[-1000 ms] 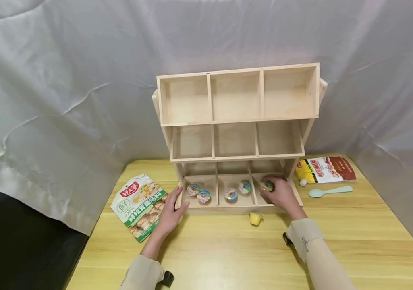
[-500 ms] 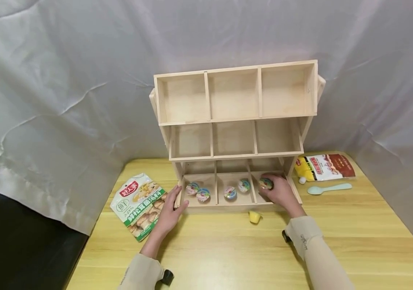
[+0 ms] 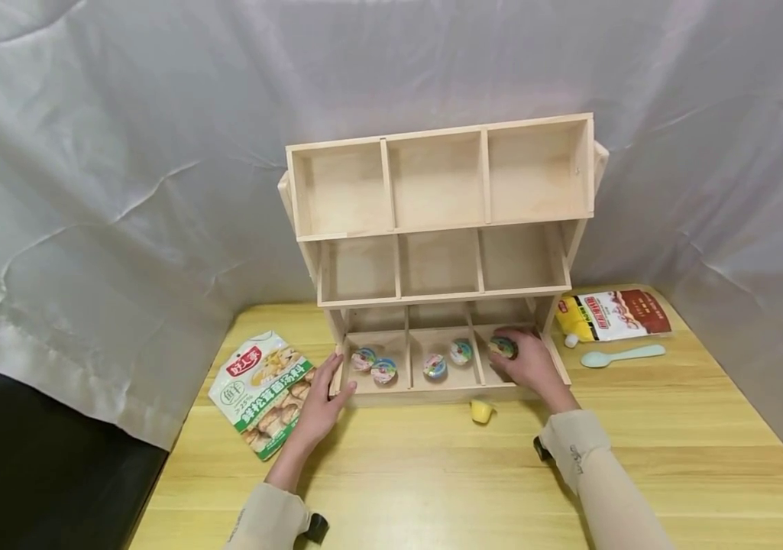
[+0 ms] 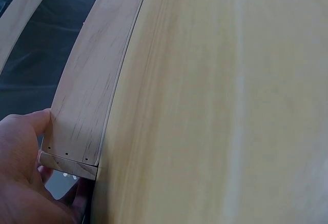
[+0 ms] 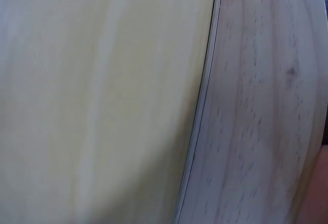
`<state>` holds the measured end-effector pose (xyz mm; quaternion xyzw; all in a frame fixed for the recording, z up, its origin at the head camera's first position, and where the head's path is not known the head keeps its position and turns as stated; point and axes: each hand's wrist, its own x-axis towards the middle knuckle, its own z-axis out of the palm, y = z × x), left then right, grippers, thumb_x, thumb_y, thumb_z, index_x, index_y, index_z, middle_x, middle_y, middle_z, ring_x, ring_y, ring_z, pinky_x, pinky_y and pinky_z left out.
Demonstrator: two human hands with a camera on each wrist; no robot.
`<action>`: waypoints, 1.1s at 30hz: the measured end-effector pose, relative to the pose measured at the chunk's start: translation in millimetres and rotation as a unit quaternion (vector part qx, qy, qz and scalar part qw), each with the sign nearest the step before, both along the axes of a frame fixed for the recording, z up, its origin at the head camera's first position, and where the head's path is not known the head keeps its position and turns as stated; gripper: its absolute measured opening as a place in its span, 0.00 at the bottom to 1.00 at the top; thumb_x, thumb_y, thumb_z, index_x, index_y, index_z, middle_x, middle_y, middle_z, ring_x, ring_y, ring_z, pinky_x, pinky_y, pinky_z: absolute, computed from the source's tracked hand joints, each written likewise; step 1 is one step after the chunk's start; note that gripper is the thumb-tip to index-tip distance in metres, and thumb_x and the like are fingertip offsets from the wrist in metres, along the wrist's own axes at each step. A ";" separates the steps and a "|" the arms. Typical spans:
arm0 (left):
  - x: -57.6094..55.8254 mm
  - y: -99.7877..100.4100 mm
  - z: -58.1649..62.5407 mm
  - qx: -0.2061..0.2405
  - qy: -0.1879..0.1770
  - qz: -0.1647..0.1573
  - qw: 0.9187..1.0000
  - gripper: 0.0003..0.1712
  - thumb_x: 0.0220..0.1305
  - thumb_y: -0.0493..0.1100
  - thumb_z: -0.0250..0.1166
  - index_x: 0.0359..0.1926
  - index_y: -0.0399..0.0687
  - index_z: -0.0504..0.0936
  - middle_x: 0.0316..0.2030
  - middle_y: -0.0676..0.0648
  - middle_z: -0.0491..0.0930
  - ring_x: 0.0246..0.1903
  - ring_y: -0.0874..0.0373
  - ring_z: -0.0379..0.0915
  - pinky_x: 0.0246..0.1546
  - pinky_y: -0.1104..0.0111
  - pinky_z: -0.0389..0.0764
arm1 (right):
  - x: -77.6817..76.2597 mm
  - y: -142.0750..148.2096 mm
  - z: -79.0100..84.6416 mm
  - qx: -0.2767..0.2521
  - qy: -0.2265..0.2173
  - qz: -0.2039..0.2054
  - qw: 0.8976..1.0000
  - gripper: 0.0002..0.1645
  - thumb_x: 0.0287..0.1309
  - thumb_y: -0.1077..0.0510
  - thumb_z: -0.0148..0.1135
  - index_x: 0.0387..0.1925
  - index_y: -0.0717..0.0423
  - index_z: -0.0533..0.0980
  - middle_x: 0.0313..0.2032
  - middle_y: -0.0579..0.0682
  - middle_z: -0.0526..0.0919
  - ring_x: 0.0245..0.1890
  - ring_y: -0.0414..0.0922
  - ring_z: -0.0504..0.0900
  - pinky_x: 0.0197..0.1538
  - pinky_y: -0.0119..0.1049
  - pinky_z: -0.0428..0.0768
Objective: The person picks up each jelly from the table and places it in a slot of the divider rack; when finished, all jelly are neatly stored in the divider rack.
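Observation:
A wooden three-tier rack (image 3: 432, 298) stands on the table, each tier split into three compartments. My left hand (image 3: 322, 405) holds the left front corner of its bottom tier; in the left wrist view the thumb (image 4: 38, 120) lies at the front board's edge and fingers go round the side. Inside the bottom right compartment, my right hand (image 3: 532, 363) pinches a small jelly cup (image 3: 503, 348) with a printed lid. Two jelly cups (image 3: 383, 371) sit in the bottom left compartment. Two more jelly cups (image 3: 435, 367) occupy the middle one. Only a sliver of the right hand shows in the right wrist view.
A yellow cup (image 3: 481, 412) lies tipped in front of the rack. Left of it is a green-and-white food pouch (image 3: 263, 393). On the right lie a spouted pouch (image 3: 614, 315) and a pale blue spoon (image 3: 621, 355). Grey curtain (image 3: 123, 153) hangs behind.
The view has shifted slightly. Both hands keep their places, the left at the rack's corner and the right on the jelly cup in the bottom right compartment.

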<state>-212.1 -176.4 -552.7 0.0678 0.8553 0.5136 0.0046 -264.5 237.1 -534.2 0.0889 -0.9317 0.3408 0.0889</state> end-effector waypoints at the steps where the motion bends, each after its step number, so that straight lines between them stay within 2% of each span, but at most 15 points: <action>1: -0.2 -0.1 -0.2 -0.001 0.000 0.000 1.000 0.41 0.77 0.51 0.61 0.82 0.48 0.55 0.83 0.43 0.45 0.80 0.38 0.45 0.79 0.43 0.53 | 0.4 0.0 0.1 -0.001 -0.001 -0.001 1.000 0.25 0.61 0.57 0.74 0.58 0.62 0.81 0.52 0.65 0.85 0.51 0.65 0.82 0.56 0.63 0.79; 13: -1.2 -1.3 -1.2 0.001 0.007 -0.006 1.000 0.42 0.77 0.55 0.61 0.82 0.49 0.55 0.83 0.42 0.45 0.80 0.38 0.45 0.77 0.42 0.56 | -0.1 -0.3 1.1 -0.007 -0.018 -0.004 1.000 0.24 0.62 0.57 0.72 0.58 0.61 0.81 0.51 0.64 0.86 0.49 0.62 0.84 0.53 0.61 0.81; 20: -0.8 -1.3 -2.7 -0.003 0.016 -0.005 1.000 0.42 0.76 0.55 0.61 0.81 0.48 0.55 0.83 0.42 0.45 0.80 0.37 0.46 0.78 0.42 0.53 | -0.1 -0.5 0.4 -0.007 -0.025 -0.007 1.000 0.24 0.62 0.58 0.72 0.59 0.61 0.81 0.51 0.64 0.86 0.46 0.59 0.84 0.49 0.57 0.83; 26: -0.3 -1.0 -3.1 -0.012 0.018 -0.004 1.000 0.42 0.77 0.55 0.61 0.81 0.48 0.55 0.82 0.42 0.46 0.80 0.38 0.46 0.78 0.42 0.53 | 0.3 -0.1 -0.5 -0.009 -0.020 -0.006 1.000 0.22 0.62 0.59 0.72 0.57 0.61 0.81 0.48 0.62 0.87 0.42 0.55 0.84 0.45 0.53 0.83; 33: -0.5 -0.9 -3.5 -0.011 0.019 -0.002 1.000 0.41 0.77 0.54 0.61 0.81 0.49 0.55 0.82 0.43 0.47 0.80 0.38 0.46 0.78 0.42 0.54 | -0.6 -0.4 -1.4 -0.002 -0.009 -0.006 1.000 0.20 0.62 0.59 0.72 0.54 0.60 0.83 0.46 0.60 0.88 0.40 0.54 0.84 0.45 0.53 0.82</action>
